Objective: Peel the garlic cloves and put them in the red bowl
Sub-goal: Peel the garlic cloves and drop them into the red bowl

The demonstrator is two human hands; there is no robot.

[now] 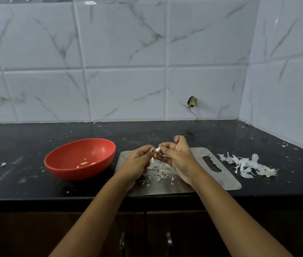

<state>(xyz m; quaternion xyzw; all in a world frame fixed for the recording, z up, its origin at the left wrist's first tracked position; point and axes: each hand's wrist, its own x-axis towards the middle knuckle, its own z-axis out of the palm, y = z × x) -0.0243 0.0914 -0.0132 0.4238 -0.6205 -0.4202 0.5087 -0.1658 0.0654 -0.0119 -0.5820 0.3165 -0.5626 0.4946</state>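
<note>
While both hands, left hand (139,160) and right hand (179,160), pinch a garlic clove (158,149) in their fingers, the red bowl (69,170) holds three peeled cloves (84,163).

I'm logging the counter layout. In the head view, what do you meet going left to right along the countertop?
stray peel scrap → red bowl → left hand → garlic clove → right hand → pile of garlic skins
</note>
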